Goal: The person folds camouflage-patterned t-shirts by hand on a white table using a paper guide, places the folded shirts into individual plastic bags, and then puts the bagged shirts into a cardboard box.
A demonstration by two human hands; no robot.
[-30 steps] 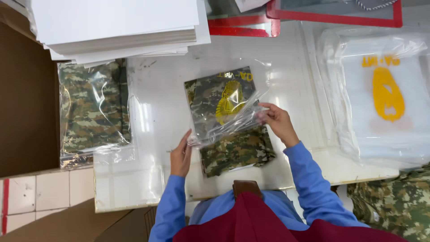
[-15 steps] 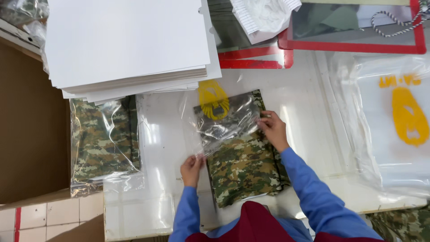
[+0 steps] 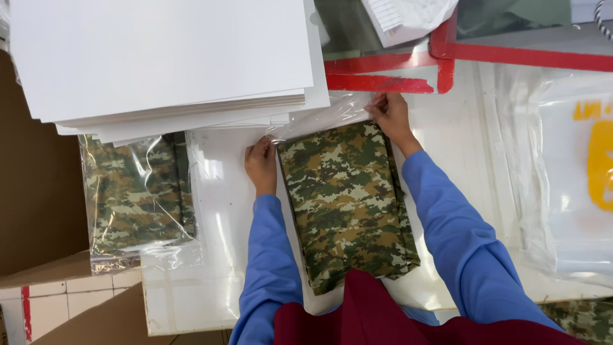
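A folded camouflage garment [image 3: 348, 204] lies flat on the white table [image 3: 217, 211] in front of me, inside a clear plastic bag [image 3: 322, 118] whose open flap sticks out at its far end. My left hand [image 3: 260, 165] pinches the bag's left far corner. My right hand [image 3: 391, 117] grips the flap's right far corner by the red tray. Both sleeves are blue.
A thick stack of white boards [image 3: 166, 61] lies at the far left. A bagged camouflage garment [image 3: 137, 191] sits to the left. Clear bags with a yellow print [image 3: 575, 172] pile at the right. Red-framed trays [image 3: 447, 64] stand behind. A brown carton [image 3: 35, 191] borders the left edge.
The bag, held raised and crumpled above the garment, has been drawn over it and laid flat. Both hands moved away from me to the bag's far corners.
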